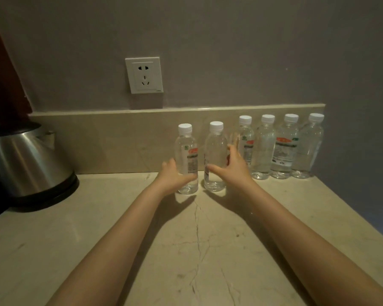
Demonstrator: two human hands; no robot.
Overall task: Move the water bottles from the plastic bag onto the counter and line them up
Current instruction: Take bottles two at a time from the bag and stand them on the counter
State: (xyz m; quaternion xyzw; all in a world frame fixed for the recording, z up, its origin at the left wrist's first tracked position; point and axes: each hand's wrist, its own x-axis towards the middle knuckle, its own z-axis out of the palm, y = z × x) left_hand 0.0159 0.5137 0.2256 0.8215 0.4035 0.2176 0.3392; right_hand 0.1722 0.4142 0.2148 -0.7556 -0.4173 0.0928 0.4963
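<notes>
Several clear water bottles with white caps stand upright on the beige stone counter (pixel 197 250). A row of them (pixel 283 149) lines the backsplash at the right. Two more stand a little forward of that row. My left hand (pixel 175 176) grips the lower part of the left bottle (pixel 186 155). My right hand (pixel 232 165) grips the bottle beside it (pixel 215 155), thumb in front and fingers behind. Both bottles appear to rest on the counter. No plastic bag is in view.
A steel electric kettle (pixel 29 164) on a black base stands at the counter's left. A white wall socket (pixel 144 75) sits above the backsplash. The counter's right edge runs diagonally at the far right, next to the grey wall.
</notes>
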